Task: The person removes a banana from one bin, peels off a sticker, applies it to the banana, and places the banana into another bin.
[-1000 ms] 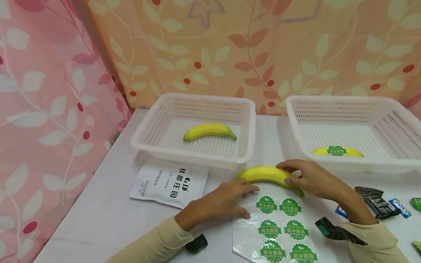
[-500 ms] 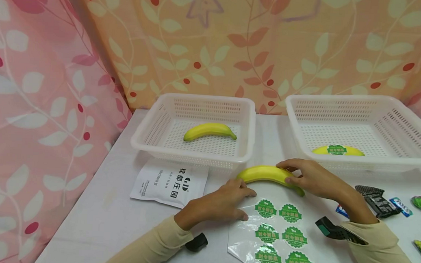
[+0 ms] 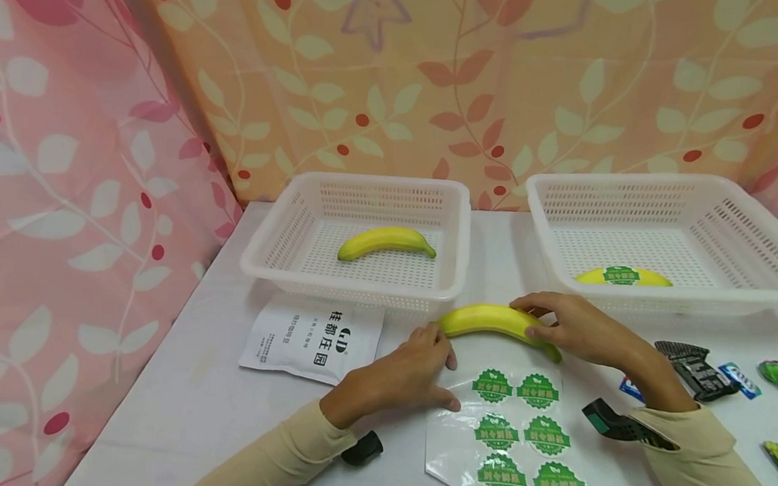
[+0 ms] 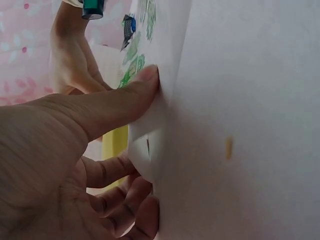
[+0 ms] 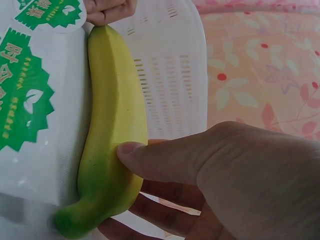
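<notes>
Hands first: right hand gripped the stem half of the loose banana, thumb on the near side, fingers curled over the far side; right wrist view confirmed thumb pressed on the peel. Left hand lay with fingers loosely bent, thumb tip pinning the upper left corner of the sticker sheet to the table, fingertips touching the banana's free tip. Left wrist view showed the thumb flat on the sheet edge, nothing clasped.

Banana sat on the table at frame centre, just in front of the left basket, touching the sheet's top edge. Sheet carried six green round stickers, lower centre.

Outward: left basket held one plain banana. Right basket, upper right, held a banana with a green sticker. White printed pouch lay left of the left hand. Black clip, wrapped candies and a green lollipop were at the right edge.
</notes>
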